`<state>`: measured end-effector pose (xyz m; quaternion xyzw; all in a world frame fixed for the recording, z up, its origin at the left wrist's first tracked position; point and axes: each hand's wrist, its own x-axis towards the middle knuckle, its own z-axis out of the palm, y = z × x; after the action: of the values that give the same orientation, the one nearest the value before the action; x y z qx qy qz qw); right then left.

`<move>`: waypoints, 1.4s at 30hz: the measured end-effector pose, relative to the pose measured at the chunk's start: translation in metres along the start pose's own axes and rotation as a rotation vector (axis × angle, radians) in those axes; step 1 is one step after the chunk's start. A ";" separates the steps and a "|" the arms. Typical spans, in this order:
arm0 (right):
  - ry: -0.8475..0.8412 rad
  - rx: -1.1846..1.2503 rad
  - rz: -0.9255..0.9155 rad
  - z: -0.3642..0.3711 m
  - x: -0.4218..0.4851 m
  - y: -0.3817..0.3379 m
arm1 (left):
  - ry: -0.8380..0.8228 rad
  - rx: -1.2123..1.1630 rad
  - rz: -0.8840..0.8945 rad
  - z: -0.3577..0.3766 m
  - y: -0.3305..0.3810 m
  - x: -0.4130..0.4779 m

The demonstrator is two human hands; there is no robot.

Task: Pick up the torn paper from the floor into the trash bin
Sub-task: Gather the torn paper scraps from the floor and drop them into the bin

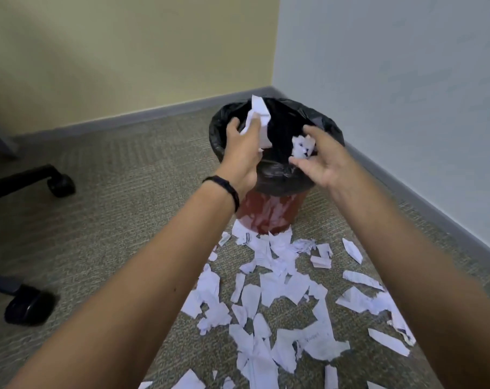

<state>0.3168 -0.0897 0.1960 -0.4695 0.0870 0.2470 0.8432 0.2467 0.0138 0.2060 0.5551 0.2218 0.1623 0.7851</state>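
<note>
A red trash bin (269,211) lined with a black bag (277,175) stands in the corner of the room. Both my hands are stretched out over its mouth. My left hand (244,153) grips several white paper scraps (259,119) that stick up above the bin's rim. My right hand (322,161) has its fingers spread, and a crumpled paper scrap (302,146) sits just beyond its fingertips over the bag's opening. Many torn paper pieces (272,299) lie scattered on the carpet in front of the bin.
An office chair's black legs and casters (60,185) (27,307) stand at the left. A yellow wall and a pale blue wall meet behind the bin, with a grey baseboard (423,203) along the right. Grey-green carpet (103,234) covers the floor.
</note>
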 end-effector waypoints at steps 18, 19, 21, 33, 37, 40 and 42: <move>0.007 -0.871 0.043 -0.135 -0.039 0.133 | 0.113 0.657 0.275 -0.122 -0.170 -0.064; -0.077 -1.021 0.086 -0.147 -0.039 0.151 | -0.004 0.836 0.239 -0.130 -0.188 -0.065; -0.267 -1.287 0.113 -0.166 -0.045 0.188 | -0.203 1.182 0.162 -0.144 -0.217 -0.064; -0.806 -2.033 -0.030 -0.155 -0.086 0.267 | -0.580 1.870 -0.181 -0.185 -0.251 -0.082; -0.781 -2.147 -0.097 -0.149 -0.094 0.280 | -0.528 1.825 -0.083 -0.183 -0.245 -0.085; -0.727 -2.137 -0.135 -0.151 -0.094 0.286 | -0.516 1.785 -0.038 -0.187 -0.242 -0.088; -0.692 -2.114 -0.120 -0.152 -0.092 0.285 | -0.493 1.767 -0.018 -0.189 -0.242 -0.089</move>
<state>0.1088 -0.1231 -0.0654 -0.8607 -0.4296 0.2732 0.0085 0.0736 0.0406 -0.0613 0.9707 0.0957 -0.1957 0.1013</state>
